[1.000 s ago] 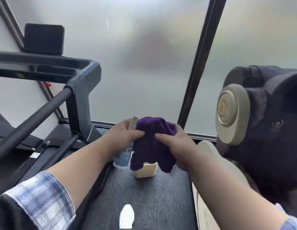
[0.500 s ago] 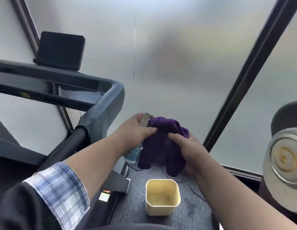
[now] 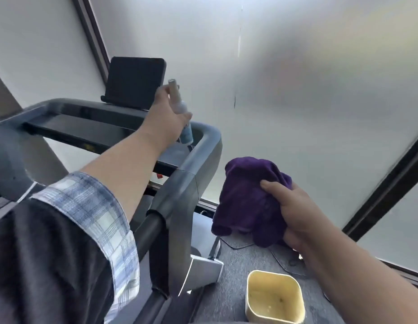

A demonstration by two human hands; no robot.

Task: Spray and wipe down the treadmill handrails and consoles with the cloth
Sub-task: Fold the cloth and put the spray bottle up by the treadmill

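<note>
Cloth (image 3: 247, 202) bunched in right hand (image 3: 294, 213)

Soft frosted-window (image 3: 297, 101) backlight (edges bend, slight blur).

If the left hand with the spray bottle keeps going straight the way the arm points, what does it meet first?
Most likely the dark console screen. The left hand, gripping the spray bottle, is raised above the treadmill's grey handrail frame and reaches toward the screen. How far off it is, one view cannot tell.
</note>
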